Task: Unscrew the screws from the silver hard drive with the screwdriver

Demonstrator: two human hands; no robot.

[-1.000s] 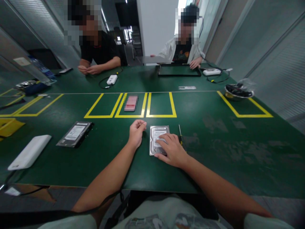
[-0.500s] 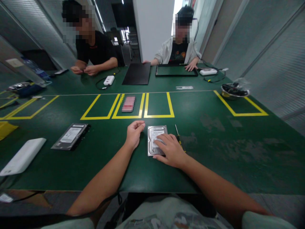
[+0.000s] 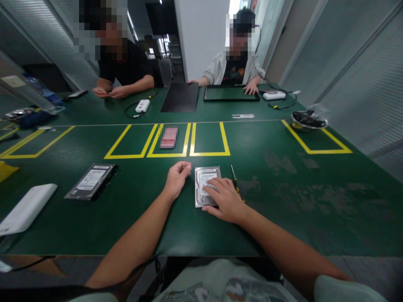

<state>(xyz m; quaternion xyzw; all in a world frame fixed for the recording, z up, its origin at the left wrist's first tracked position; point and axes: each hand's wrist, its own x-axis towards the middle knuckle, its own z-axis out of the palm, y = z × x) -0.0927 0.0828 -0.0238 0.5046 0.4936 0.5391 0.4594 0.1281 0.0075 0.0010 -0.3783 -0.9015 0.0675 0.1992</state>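
Observation:
A silver hard drive (image 3: 200, 188) lies label up on the green table before me. Across its right half rests my right hand (image 3: 224, 197), fingers spread over the label and thumb by the near edge. Just left of the drive, apart from it, my left hand (image 3: 176, 178) is closed in a pinch. Whatever its fingertips may hold is too small to make out. A screwdriver (image 3: 236, 184) with a black and yellow handle lies right of the drive, partly behind my right hand.
Another hard drive (image 3: 91, 180) and a white power bank (image 3: 28, 209) lie left. Yellow tape frames (image 3: 209, 154) mark the table; a blurred pink item (image 3: 169, 137) lies in one. Far right stands a bowl (image 3: 308, 121) of dark items. Two people sit opposite, near a black panel (image 3: 180, 97).
The whole view has shifted slightly. My right hand stays on the hard drive and my left hand keeps its pinch beside it.

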